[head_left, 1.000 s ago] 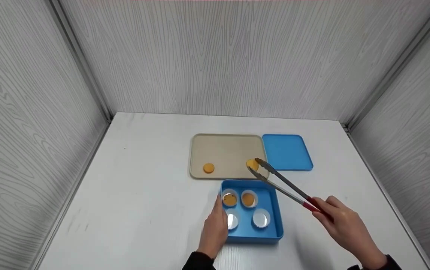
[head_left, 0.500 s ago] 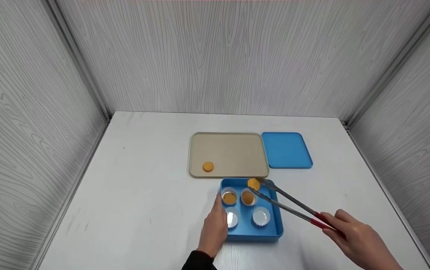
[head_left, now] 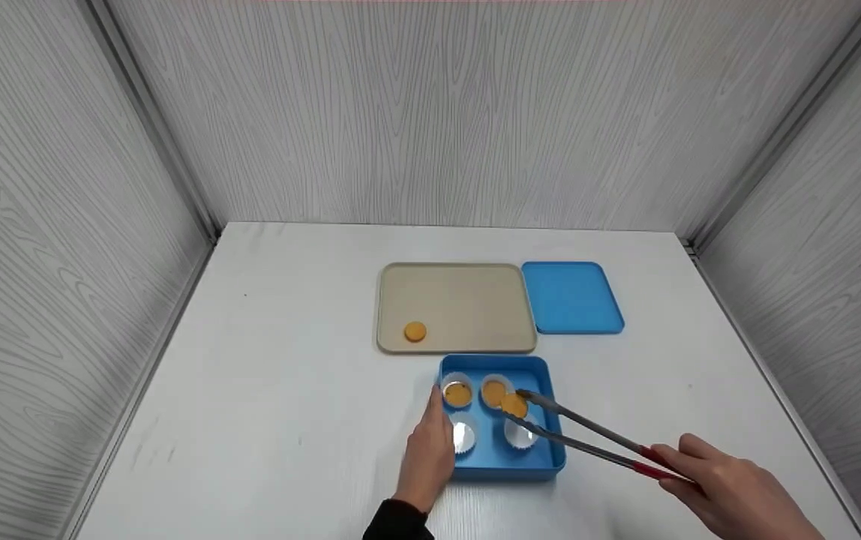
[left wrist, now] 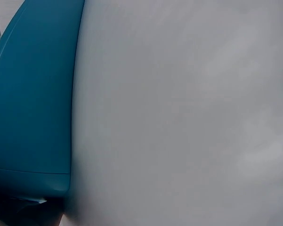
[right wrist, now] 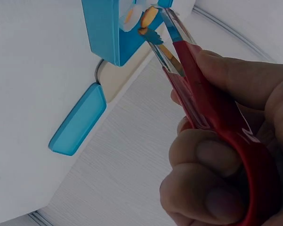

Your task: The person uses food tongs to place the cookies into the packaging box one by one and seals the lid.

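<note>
My right hand [head_left: 734, 487] grips the red handles of metal tongs [head_left: 588, 448]. Pinched between the tong tips is a round orange-yellow cookie [head_left: 514, 406], tilted over the open blue box [head_left: 502, 475] and overlapping two of its paper cups in the head view. Inside the box, a back-left cup [head_left: 457, 379] and a back-right cup [head_left: 496, 379] each hold a round cookie. A front-left cup [head_left: 464, 437] and a front-right cup [head_left: 519, 435] look white inside, the latter partly behind the tongs. My left hand [head_left: 427, 457] rests along the box's left wall with straight fingers.
Behind the box lies a beige tray [head_left: 460, 300] with one round cookie [head_left: 415, 331] near its front-left corner. A flat blue lid or tray [head_left: 573, 298] adjoins it on the right. Grey wood-grain panels [head_left: 430, 112] enclose the white table's back and sides.
My right hand has brought the tongs and cookie from over the beige tray's front-right corner toward me, down over the blue box. The left hand stays against the box.
</note>
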`<action>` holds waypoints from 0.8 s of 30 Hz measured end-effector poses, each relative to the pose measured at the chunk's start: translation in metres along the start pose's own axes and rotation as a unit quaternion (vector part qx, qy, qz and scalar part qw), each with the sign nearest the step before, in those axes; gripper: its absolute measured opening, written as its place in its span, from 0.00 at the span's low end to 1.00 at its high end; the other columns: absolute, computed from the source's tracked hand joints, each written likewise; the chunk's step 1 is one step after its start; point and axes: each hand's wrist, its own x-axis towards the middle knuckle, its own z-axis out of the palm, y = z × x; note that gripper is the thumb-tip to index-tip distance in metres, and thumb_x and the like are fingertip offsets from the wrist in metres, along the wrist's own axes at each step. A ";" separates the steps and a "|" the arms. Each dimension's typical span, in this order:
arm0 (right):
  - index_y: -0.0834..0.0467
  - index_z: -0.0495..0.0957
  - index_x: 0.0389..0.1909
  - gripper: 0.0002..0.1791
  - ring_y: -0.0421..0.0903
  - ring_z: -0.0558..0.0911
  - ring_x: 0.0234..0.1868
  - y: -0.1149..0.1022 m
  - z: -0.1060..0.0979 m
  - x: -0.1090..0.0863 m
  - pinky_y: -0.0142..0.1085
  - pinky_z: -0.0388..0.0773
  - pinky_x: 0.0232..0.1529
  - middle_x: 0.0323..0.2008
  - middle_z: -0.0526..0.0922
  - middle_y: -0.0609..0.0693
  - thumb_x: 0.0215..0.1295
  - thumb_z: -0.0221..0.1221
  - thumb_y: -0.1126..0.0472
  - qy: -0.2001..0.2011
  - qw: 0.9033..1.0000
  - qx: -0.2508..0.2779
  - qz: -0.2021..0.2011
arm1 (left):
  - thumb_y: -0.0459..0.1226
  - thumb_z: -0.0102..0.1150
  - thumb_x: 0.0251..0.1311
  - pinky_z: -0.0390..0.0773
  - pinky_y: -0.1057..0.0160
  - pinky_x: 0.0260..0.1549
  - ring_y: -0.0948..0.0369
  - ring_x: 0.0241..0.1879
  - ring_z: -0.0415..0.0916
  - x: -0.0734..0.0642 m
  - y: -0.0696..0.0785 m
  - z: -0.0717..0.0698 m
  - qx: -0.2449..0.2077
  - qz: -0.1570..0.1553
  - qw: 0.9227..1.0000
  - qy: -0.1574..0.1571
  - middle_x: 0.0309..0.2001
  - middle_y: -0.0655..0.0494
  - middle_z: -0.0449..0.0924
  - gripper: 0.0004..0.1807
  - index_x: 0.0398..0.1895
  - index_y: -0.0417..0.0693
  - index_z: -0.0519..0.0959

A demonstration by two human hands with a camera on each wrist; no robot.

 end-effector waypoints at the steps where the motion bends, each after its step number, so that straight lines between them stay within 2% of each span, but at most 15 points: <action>1: 0.50 0.85 0.45 0.16 0.26 0.58 0.19 0.000 -0.002 0.000 0.25 0.58 0.18 0.28 0.59 0.31 0.55 0.74 0.64 -0.004 1.000 -0.002 -0.001 | 0.38 0.35 0.82 0.67 0.48 0.70 0.49 0.70 0.68 0.000 0.000 0.000 0.000 -0.002 1.000 0.000 0.77 0.45 0.60 0.29 0.80 0.36 0.52; 3: 0.47 0.84 0.43 0.16 0.26 0.58 0.18 -0.002 -0.005 0.001 0.25 0.58 0.18 0.28 0.58 0.31 0.55 0.74 0.63 -0.015 1.000 -0.005 0.001 | 0.38 0.35 0.82 0.66 0.48 0.71 0.49 0.73 0.65 0.001 0.000 0.001 0.000 -0.007 1.000 -0.003 0.78 0.45 0.60 0.29 0.80 0.35 0.52; 9: 0.43 0.81 0.39 0.15 0.27 0.58 0.18 -0.004 -0.009 0.002 0.26 0.58 0.18 0.27 0.58 0.31 0.56 0.74 0.61 -0.035 0.999 -0.012 0.006 | 0.38 0.35 0.82 0.65 0.47 0.71 0.49 0.73 0.64 0.001 0.000 0.001 -0.001 -0.006 1.000 -0.002 0.78 0.44 0.60 0.29 0.80 0.35 0.52; 16: 0.43 0.83 0.40 0.11 0.29 0.60 0.16 -0.007 -0.010 0.008 0.27 0.59 0.18 0.26 0.60 0.32 0.59 0.72 0.59 -0.096 0.994 -0.016 0.050 | 0.38 0.35 0.82 0.66 0.47 0.71 0.49 0.73 0.64 0.000 0.000 0.002 -0.002 -0.004 1.000 -0.001 0.78 0.44 0.60 0.29 0.80 0.35 0.52; 24: 0.45 0.85 0.40 0.11 0.30 0.60 0.17 -0.010 -0.004 0.013 0.27 0.60 0.19 0.25 0.61 0.32 0.58 0.73 0.60 -0.086 0.994 -0.030 0.057 | 0.39 0.36 0.82 0.65 0.48 0.71 0.51 0.74 0.63 0.002 0.000 0.001 -0.006 -0.010 1.000 -0.006 0.78 0.46 0.59 0.30 0.81 0.37 0.51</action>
